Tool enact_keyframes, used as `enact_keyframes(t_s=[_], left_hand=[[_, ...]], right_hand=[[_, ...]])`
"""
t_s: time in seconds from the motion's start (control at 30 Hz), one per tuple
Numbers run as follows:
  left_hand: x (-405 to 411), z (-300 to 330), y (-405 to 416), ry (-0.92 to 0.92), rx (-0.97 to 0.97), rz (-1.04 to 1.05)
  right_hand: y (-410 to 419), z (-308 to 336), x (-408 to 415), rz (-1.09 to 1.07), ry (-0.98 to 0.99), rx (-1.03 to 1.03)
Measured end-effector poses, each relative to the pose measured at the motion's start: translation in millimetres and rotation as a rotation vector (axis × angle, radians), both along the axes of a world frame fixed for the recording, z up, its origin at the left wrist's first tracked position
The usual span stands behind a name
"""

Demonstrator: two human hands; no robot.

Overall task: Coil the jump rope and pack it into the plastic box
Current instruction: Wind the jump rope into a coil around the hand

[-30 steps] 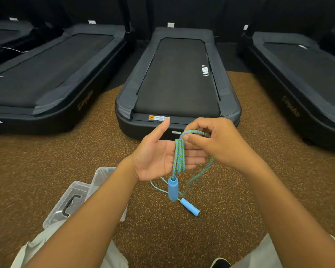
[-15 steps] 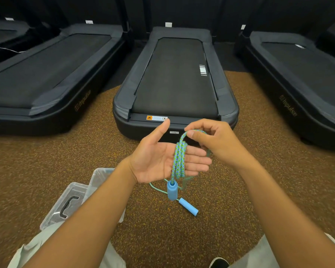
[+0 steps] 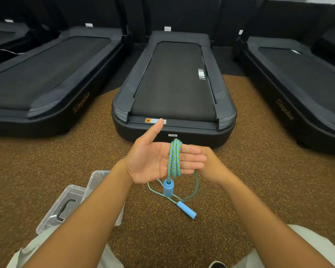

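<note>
My left hand (image 3: 153, 161) is held flat, palm up, thumb out, with several turns of the blue-green jump rope (image 3: 174, 157) wound around its fingers. One blue handle (image 3: 168, 187) hangs just below the palm. My right hand (image 3: 213, 167) is behind and under the left fingers, mostly hidden, gripping the rope strand that runs down to the floor. The second blue handle (image 3: 186, 209) lies on the carpet. The clear plastic box (image 3: 97, 180) sits at lower left, partly hidden by my left forearm.
The box's clear lid (image 3: 64, 207) with a black handle lies beside the box. A black treadmill (image 3: 174, 89) stands straight ahead, with more treadmills (image 3: 46, 78) to the left and right. Brown speckled carpet (image 3: 259, 171) covers the floor. My knees are at the bottom edge.
My right hand has gone from above the left fingers down behind and below them, carrying the rope around. The loose loop on the floor has shortened.
</note>
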State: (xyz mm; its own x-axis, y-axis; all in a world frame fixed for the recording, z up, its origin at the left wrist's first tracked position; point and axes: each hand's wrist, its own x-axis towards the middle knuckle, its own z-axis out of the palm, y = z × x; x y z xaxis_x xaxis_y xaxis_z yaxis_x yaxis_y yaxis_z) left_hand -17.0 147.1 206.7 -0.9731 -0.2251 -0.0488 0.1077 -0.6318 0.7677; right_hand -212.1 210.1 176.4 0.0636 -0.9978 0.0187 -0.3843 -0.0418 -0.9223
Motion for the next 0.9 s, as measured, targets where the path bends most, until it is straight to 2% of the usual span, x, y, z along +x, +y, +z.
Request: enact_keyframes(t_s=[0.17,0.37,0.47,0.73,0.9], left_hand=[[6,-1,-3,0.012,0.019,0.046],[6,0,-3,0.033,0.025,0.045],[7,0,-4,0.058,0.061,0.099],[20,0,-21,0.132,0.114,0.365],[21,-2,-23,0.140,0.130,0.398]], right_hand=[[-3,-24,-5,-0.056,0.098,0.165],[-3,-47,-1,-0.061,0.118,0.326],[-1,-39,4,-0.050,0.162,0.314],[14,-7,18,0.165,0.298,0.243],[25,14,27,0.200,0.321,0.178]])
